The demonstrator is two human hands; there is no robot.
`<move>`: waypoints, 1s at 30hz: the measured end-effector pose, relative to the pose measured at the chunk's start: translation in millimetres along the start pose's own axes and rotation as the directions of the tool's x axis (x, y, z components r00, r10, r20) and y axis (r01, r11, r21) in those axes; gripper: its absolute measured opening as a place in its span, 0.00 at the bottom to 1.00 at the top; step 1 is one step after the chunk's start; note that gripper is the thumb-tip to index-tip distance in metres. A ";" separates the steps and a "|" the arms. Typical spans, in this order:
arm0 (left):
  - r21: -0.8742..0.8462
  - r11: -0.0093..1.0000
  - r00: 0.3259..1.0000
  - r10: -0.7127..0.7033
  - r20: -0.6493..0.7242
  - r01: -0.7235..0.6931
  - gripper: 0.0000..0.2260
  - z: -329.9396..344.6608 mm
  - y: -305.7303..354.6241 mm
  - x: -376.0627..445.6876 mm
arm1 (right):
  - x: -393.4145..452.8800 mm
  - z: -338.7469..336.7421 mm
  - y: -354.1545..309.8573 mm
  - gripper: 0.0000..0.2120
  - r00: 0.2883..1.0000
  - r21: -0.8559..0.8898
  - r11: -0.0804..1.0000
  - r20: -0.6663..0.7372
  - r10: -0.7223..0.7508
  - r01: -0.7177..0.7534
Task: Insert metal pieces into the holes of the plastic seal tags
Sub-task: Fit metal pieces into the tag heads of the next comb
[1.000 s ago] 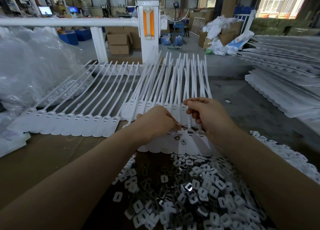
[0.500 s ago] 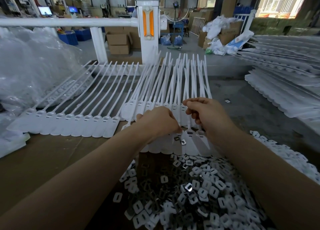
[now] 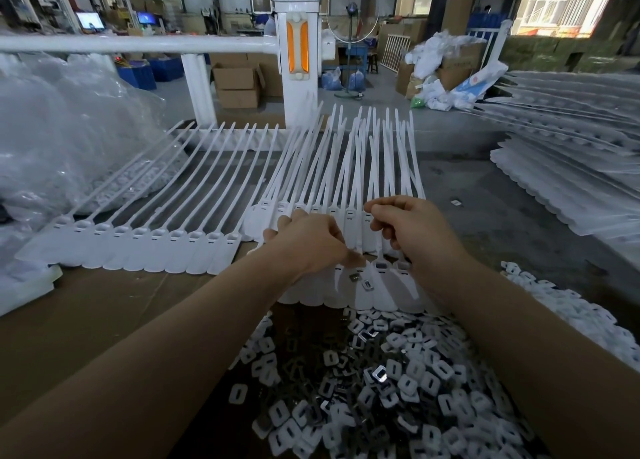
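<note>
both hands were held curled over the seal tags (image 3: pixel 360 292), the left hand (image 3: pixel 308 240) nearer the loose metal piece (image 3: pixel 367 284) lain just below its fingertips, the right hand (image 3: pixel 412 230) pinching a strap, straps running away.

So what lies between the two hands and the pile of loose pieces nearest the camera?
In the head view, the flat ends of the seal tags lie there, below the left hand and right hand, with two small metal pieces resting on them, just above the pile.

No readable text, labels or numbers anywhere.
</note>
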State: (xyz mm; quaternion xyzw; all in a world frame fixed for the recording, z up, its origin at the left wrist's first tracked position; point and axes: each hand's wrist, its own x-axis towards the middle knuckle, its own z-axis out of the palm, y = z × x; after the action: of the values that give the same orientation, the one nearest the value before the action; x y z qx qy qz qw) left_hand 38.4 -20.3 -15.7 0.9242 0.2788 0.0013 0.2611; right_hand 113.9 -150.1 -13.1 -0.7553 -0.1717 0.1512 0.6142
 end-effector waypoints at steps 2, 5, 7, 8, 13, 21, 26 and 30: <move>-0.080 0.997 0.999 0.013 0.043 -0.010 0.15 -2.3 -2.9 0.6 | 0.2 -0.7 -0.1 0.08 1.000 0.015 1.000 0.003 -0.001 0.001; -0.306 0.952 0.989 0.060 0.135 -0.016 0.07 -10.4 -6.9 2.2 | 1.2 -2.8 -0.8 0.08 1.000 0.061 0.998 0.006 0.020 -0.021; -0.376 0.927 0.985 0.067 0.156 -0.004 0.04 -16.6 -7.8 1.4 | 1.5 -4.1 -1.0 0.08 0.999 0.081 0.996 0.005 0.036 -0.036; -0.381 0.925 0.986 0.068 0.154 -0.004 0.04 -17.6 -8.3 0.5 | 1.6 -4.3 -1.0 0.08 0.999 0.082 0.996 0.005 0.038 -0.038; -0.261 0.965 0.994 0.052 0.100 -0.024 0.13 -8.0 -7.0 0.1 | 1.8 -4.8 -0.8 0.08 0.999 0.078 0.996 0.011 0.035 -0.036; 0.023 0.995 0.993 0.098 -0.072 -0.097 0.13 0.1 3.3 -5.5 | 2.9 -2.4 0.2 0.08 1.000 0.050 0.998 0.005 0.025 -0.025; -0.139 0.807 0.811 0.584 0.040 -0.574 0.08 -14.3 3.8 -21.7 | 3.8 -3.9 1.1 0.08 1.000 0.044 0.999 0.012 0.018 -0.018; -0.265 0.709 0.664 0.705 0.250 -0.653 0.04 -16.9 11.5 -36.9 | 3.8 -4.2 2.3 0.08 1.000 0.044 0.999 0.011 0.019 -0.020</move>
State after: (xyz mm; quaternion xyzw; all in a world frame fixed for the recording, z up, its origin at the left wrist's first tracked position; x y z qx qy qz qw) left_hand 10.7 -39.3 9.8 0.9244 -0.1360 -0.0363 0.3546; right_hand 119.3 -152.4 -14.6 -0.7423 -0.1641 0.1649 0.6284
